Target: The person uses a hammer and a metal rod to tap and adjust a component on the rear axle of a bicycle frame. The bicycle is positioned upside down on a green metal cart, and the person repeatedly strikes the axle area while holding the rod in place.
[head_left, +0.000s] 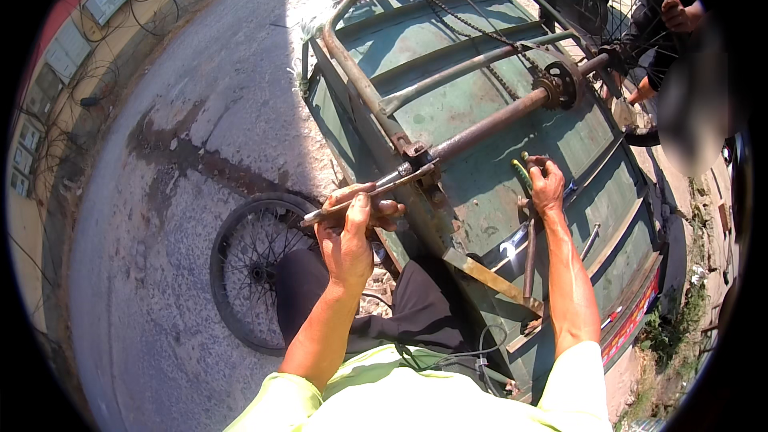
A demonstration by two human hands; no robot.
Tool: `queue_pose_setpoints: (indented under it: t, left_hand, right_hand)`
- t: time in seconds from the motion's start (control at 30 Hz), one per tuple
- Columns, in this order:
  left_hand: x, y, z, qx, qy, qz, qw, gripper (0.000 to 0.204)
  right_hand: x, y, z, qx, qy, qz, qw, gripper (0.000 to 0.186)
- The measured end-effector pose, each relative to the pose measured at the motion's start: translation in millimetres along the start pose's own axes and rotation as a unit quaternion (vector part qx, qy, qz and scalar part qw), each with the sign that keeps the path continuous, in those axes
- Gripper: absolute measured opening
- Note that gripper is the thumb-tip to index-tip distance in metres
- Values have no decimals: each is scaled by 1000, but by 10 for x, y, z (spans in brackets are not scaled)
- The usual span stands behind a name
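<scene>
Sunlit road beside a green cart: left hand, fingers closed, holds a rod by the end of an axle; right hand, fingers curled, at a green tool (whether gripping, I cannot tell)

A green metal panel carries a hammer and a wrench. The ground bears a spoked wheel.

bar: dull metal | axle: rusty, rough metal | cart bed: scuffed painted metal | tyre: matt rubber
</scene>
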State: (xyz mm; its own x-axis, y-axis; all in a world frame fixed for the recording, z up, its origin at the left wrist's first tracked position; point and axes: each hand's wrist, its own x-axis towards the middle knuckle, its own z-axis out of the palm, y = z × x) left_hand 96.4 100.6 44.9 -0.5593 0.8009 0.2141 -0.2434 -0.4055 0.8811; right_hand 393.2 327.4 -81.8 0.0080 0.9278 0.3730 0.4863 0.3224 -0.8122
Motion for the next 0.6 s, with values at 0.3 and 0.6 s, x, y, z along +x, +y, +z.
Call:
queue_pose_setpoints:
  t: [0.3, 0.6]
  left_hand:
    - [-302, -428, 111, -224, 64, -33, 972, 21]
    - [-29, -15, 196, -87, 64, -70, 992, 16]
  right_hand:
    - [5, 65, -4, 14, -10, -1, 1000, 26]
    - [-16, -50, -13, 1, -2, -4, 1000, 27]
